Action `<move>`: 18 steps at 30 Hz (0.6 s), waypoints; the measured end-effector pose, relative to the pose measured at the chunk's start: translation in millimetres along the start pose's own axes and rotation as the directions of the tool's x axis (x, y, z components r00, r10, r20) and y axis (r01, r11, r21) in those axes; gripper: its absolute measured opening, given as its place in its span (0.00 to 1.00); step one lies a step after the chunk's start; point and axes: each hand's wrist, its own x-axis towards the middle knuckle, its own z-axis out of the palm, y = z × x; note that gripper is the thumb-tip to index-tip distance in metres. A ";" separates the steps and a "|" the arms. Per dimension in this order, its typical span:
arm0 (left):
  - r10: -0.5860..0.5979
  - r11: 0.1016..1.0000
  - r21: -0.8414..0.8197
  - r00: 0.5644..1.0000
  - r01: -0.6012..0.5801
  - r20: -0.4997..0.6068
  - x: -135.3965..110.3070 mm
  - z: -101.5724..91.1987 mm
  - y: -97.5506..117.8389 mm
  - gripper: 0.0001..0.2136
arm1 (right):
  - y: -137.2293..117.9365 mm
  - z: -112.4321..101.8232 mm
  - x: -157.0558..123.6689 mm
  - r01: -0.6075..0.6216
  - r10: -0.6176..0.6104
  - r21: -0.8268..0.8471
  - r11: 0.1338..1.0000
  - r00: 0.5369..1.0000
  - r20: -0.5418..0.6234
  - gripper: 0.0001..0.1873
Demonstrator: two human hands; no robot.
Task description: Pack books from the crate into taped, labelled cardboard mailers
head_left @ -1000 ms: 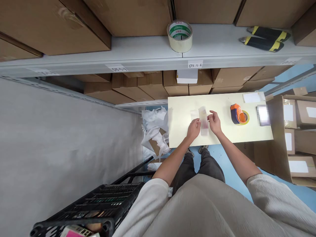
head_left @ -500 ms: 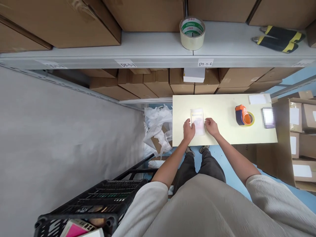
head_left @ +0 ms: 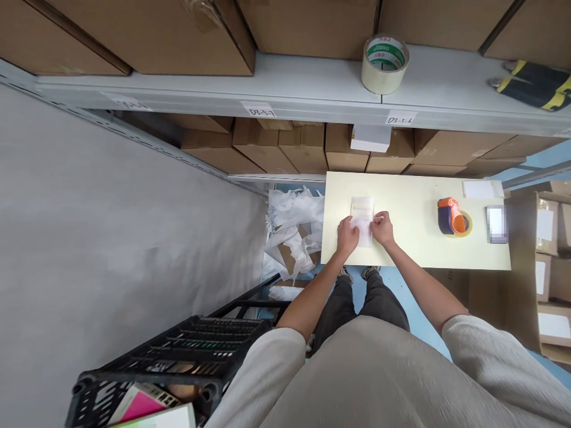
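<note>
A: What lies furthest left?

B: A black crate (head_left: 147, 378), well to the left of the left hand (head_left: 347, 236), with a pink-and-white item (head_left: 140, 405) inside. Then white scraps (head_left: 294, 208), nearer that hand, past the end of the desk (head_left: 410, 202).

A: And the left hand itself?

B: Its fingers lie at the left edge of a pale packet (head_left: 362, 211), the thumb resting on top. Thumb and fingers stand apart; I can't tell whether they grip.

A: So where is the packet?

B: On the desk, between the two hands, its far end reaching beyond them.

A: The right hand (head_left: 382, 228)?

B: At the packet's right edge, fingertips drawn together. I can't tell whether they are clamped on it.

A: Anything past it?

B: Well beyond it, a tape roll (head_left: 384, 80) on the grey shelf (head_left: 307, 77). Right of it on the desk, an orange-and-purple tape dispenser (head_left: 450, 215); further right, a white paper (head_left: 478, 189), then a small blurred item (head_left: 496, 224). Furthest right of that hand, an open carton (head_left: 520, 267) holding boxes (head_left: 554, 326).
</note>
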 end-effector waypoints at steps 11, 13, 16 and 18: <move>0.146 0.962 0.236 0.989 -0.137 -0.020 43.5 -68.9 -1.3 0.24 | -67.5 62.9 48.4 -0.019 0.019 0.067 0.998 1.000 0.010 0.19; 0.190 0.919 0.343 0.981 -0.196 0.050 45.9 -77.4 3.5 0.24 | -77.5 68.9 58.2 -0.026 0.027 0.056 0.998 1.000 -0.002 0.19; 0.212 0.859 0.445 0.967 -0.253 0.141 47.0 -84.1 8.9 0.24 | -88.7 76.8 68.0 -0.026 0.027 0.041 0.999 1.000 -0.004 0.19; 0.201 0.830 0.492 0.964 -0.263 0.176 48.1 -86.1 10.7 0.25 | -93.3 82.0 71.5 -0.023 0.022 0.030 0.999 1.000 0.007 0.19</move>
